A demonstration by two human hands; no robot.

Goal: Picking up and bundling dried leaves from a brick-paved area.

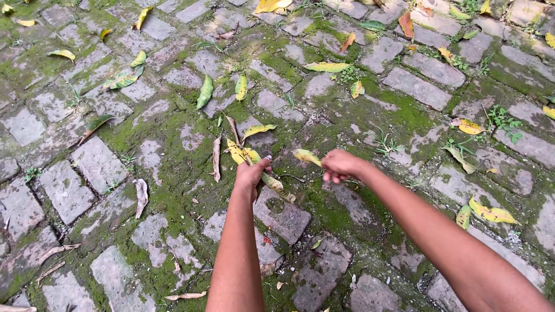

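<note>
Both my arms reach down over a mossy brick pavement (416, 86). My left hand (251, 173) is closed on a bunch of yellow fallen leaves (238, 152), with more leaf blades sticking out below the fist near a yellow leaf (273, 183). My right hand (340, 165) is shut on the end of a yellow-green leaf (306, 156), which points left toward my left hand. The two hands are a short gap apart, just above the ground.
Many loose yellow, green and brown leaves lie scattered on the bricks: a green leaf (204, 91), a yellow leaf (326, 67), a dry brown leaf (216, 158), a yellow leaf (491, 212) at right. Small weeds (502, 120) grow in the moss-filled joints.
</note>
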